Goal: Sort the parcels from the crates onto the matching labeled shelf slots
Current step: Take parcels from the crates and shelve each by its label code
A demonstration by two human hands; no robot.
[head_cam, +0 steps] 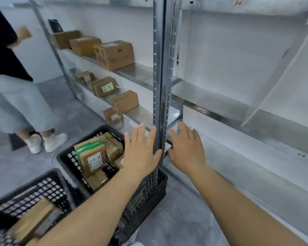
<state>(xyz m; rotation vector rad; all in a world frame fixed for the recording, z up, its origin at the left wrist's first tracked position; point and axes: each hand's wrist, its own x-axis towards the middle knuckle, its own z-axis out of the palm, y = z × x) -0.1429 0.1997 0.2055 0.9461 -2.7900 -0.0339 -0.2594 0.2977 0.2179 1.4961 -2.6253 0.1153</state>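
Steel shelving (210,110), both hands (140,150) empty.

Head-height, downward, close to shelving (160,68)

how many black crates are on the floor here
2. One black crate stands by the steel upright, full of parcels, partly behind the left hand. The other crate sits at the lower left, cut off by the frame edge. More could lie out of view.
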